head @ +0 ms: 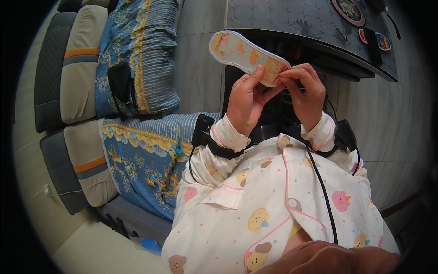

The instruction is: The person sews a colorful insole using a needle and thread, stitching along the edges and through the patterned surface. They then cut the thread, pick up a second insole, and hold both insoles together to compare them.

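An embroidered shoe insole (244, 51), pale with a white rim and orange, yellow and red stitching, is held over my lap. My left hand (244, 99) grips its near edge, thumb on the stitched face and fingers beneath. Thumb and forefinger of my right hand (306, 90) pinch together at the insole's right end, beside the dense red stitches. Any needle or thread between those fingertips is too small to make out. Dark straps with black box-shaped devices (202, 130) sit around both sleeves.
A grey-topped table (260, 15) stands ahead, bearing a round patterned mat (348, 12) and a dark phone-like object (373, 46). To the left, a sofa with a blue floral cover (126, 147) holds a black pouch (119, 82) and a bundle of coloured threads (167, 174).
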`<action>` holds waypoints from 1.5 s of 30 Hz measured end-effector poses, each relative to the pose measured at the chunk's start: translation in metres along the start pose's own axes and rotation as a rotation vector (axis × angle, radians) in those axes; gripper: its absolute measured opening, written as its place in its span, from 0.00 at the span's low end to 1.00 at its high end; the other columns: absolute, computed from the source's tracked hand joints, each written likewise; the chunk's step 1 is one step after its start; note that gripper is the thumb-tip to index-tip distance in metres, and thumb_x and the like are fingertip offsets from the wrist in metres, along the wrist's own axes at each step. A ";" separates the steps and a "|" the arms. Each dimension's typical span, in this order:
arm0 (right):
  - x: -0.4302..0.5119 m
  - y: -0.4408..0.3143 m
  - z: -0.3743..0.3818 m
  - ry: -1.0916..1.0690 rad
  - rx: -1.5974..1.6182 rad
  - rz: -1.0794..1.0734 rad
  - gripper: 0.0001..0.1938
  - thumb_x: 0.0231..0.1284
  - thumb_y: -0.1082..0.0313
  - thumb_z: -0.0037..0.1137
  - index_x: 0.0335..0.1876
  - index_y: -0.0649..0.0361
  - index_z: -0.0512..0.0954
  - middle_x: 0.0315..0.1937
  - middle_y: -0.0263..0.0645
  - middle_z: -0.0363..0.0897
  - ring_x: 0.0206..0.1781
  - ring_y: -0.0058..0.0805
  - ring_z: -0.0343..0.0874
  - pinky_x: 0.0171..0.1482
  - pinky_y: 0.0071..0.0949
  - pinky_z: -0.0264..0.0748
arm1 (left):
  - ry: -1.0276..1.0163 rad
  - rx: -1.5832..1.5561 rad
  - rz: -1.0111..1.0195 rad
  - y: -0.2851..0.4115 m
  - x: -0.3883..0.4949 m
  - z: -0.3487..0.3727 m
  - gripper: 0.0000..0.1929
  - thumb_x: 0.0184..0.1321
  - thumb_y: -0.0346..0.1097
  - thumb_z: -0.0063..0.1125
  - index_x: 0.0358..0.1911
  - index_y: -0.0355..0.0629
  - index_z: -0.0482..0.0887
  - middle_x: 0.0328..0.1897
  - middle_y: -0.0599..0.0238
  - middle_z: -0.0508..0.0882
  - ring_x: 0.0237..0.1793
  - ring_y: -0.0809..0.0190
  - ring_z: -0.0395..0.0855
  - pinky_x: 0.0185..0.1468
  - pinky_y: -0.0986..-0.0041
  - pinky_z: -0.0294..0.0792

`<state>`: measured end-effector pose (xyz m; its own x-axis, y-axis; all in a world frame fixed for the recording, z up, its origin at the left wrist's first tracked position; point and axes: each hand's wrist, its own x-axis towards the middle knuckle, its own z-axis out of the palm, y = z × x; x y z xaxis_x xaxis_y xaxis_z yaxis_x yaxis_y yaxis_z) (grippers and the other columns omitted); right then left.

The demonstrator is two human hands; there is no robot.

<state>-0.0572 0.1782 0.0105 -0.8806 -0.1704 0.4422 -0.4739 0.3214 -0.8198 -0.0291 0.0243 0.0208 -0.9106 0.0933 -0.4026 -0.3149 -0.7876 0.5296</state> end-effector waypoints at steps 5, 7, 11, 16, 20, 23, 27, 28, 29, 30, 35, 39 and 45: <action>0.002 0.003 0.002 0.018 -0.083 -0.109 0.08 0.53 0.82 0.65 0.37 0.60 0.82 0.34 0.39 0.79 0.35 0.35 0.81 0.37 0.26 0.77 | 0.000 -0.004 -0.019 0.000 0.005 -0.004 0.20 0.75 0.44 0.49 0.57 0.31 0.75 0.55 0.53 0.82 0.55 0.59 0.83 0.61 0.64 0.79; 0.003 0.004 0.001 0.018 -0.091 -0.132 0.09 0.52 0.82 0.65 0.37 0.59 0.82 0.34 0.39 0.79 0.35 0.35 0.81 0.37 0.27 0.77 | 0.003 -0.006 -0.013 -0.001 0.005 -0.004 0.20 0.75 0.43 0.49 0.57 0.31 0.76 0.54 0.53 0.82 0.54 0.59 0.83 0.60 0.64 0.79; 0.004 0.004 0.000 0.021 -0.203 -0.203 0.09 0.53 0.82 0.65 0.37 0.59 0.82 0.34 0.39 0.79 0.35 0.36 0.81 0.37 0.27 0.77 | 0.022 0.029 0.058 -0.005 0.006 -0.001 0.19 0.75 0.43 0.50 0.55 0.31 0.77 0.53 0.53 0.83 0.53 0.58 0.84 0.60 0.64 0.79; 0.009 0.006 0.000 -0.052 0.322 0.212 0.09 0.53 0.82 0.65 0.37 0.59 0.82 0.35 0.39 0.79 0.36 0.37 0.81 0.38 0.28 0.78 | 0.038 0.047 0.104 -0.007 0.007 0.003 0.19 0.74 0.43 0.50 0.54 0.30 0.78 0.53 0.53 0.83 0.53 0.58 0.84 0.60 0.64 0.80; 0.008 0.003 -0.004 -0.036 -0.126 -0.102 0.09 0.52 0.82 0.65 0.37 0.59 0.81 0.35 0.39 0.78 0.36 0.38 0.81 0.38 0.27 0.78 | 0.022 0.034 0.020 -0.003 0.010 -0.002 0.19 0.74 0.42 0.50 0.53 0.30 0.78 0.53 0.54 0.83 0.53 0.58 0.84 0.60 0.64 0.80; 0.010 0.004 -0.004 -0.015 -0.279 -0.273 0.09 0.51 0.82 0.64 0.37 0.59 0.81 0.35 0.39 0.78 0.35 0.38 0.81 0.37 0.27 0.78 | 0.013 0.024 -0.007 -0.004 0.011 -0.004 0.18 0.74 0.42 0.51 0.53 0.31 0.78 0.52 0.55 0.83 0.53 0.59 0.84 0.59 0.64 0.80; 0.010 0.006 -0.002 -0.067 -0.191 -0.121 0.10 0.51 0.82 0.65 0.38 0.59 0.81 0.35 0.39 0.78 0.35 0.38 0.81 0.36 0.27 0.79 | 0.035 0.009 0.011 -0.007 0.012 -0.005 0.18 0.74 0.42 0.52 0.54 0.32 0.78 0.51 0.56 0.83 0.52 0.60 0.84 0.59 0.64 0.80; 0.009 0.007 -0.002 -0.089 -0.152 -0.074 0.10 0.52 0.82 0.65 0.38 0.59 0.81 0.35 0.39 0.78 0.35 0.37 0.82 0.36 0.27 0.79 | 0.048 0.007 0.020 -0.007 0.013 -0.005 0.18 0.74 0.42 0.52 0.54 0.33 0.78 0.51 0.56 0.83 0.52 0.60 0.84 0.59 0.64 0.80; 0.009 0.007 -0.002 -0.088 -0.134 -0.065 0.10 0.52 0.82 0.65 0.39 0.59 0.81 0.35 0.39 0.78 0.36 0.37 0.82 0.36 0.27 0.79 | 0.044 0.009 0.022 -0.007 0.012 -0.005 0.18 0.74 0.42 0.52 0.54 0.33 0.78 0.51 0.56 0.83 0.52 0.60 0.84 0.59 0.64 0.80; 0.009 0.008 -0.003 -0.088 -0.116 -0.055 0.09 0.53 0.82 0.64 0.39 0.59 0.81 0.35 0.39 0.79 0.36 0.37 0.82 0.37 0.27 0.79 | 0.048 0.009 0.024 -0.007 0.012 -0.004 0.18 0.73 0.42 0.52 0.54 0.33 0.78 0.51 0.56 0.83 0.52 0.60 0.84 0.59 0.64 0.80; 0.008 0.008 -0.004 -0.099 -0.074 -0.066 0.09 0.57 0.81 0.63 0.41 0.61 0.81 0.37 0.40 0.79 0.37 0.34 0.83 0.38 0.26 0.80 | 0.053 0.010 0.044 -0.005 0.011 -0.002 0.19 0.74 0.43 0.52 0.55 0.33 0.77 0.52 0.55 0.83 0.53 0.59 0.83 0.59 0.63 0.80; 0.008 0.007 -0.005 -0.107 -0.050 -0.055 0.09 0.57 0.82 0.62 0.42 0.61 0.81 0.38 0.41 0.78 0.37 0.34 0.83 0.39 0.26 0.80 | 0.058 -0.011 0.030 -0.005 0.010 -0.001 0.19 0.74 0.43 0.50 0.56 0.33 0.76 0.53 0.54 0.82 0.55 0.58 0.83 0.59 0.62 0.80; 0.009 0.009 -0.008 -0.141 -0.068 -0.058 0.10 0.56 0.82 0.61 0.43 0.61 0.81 0.37 0.40 0.78 0.37 0.33 0.83 0.40 0.25 0.81 | 0.070 -0.025 0.032 -0.008 0.009 0.000 0.18 0.74 0.43 0.50 0.55 0.33 0.75 0.52 0.54 0.82 0.55 0.58 0.82 0.59 0.60 0.80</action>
<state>-0.0691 0.1872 0.0101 -0.8454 -0.3182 0.4289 -0.5272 0.3687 -0.7656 -0.0345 0.0313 0.0130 -0.8990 0.0258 -0.4372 -0.2780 -0.8049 0.5243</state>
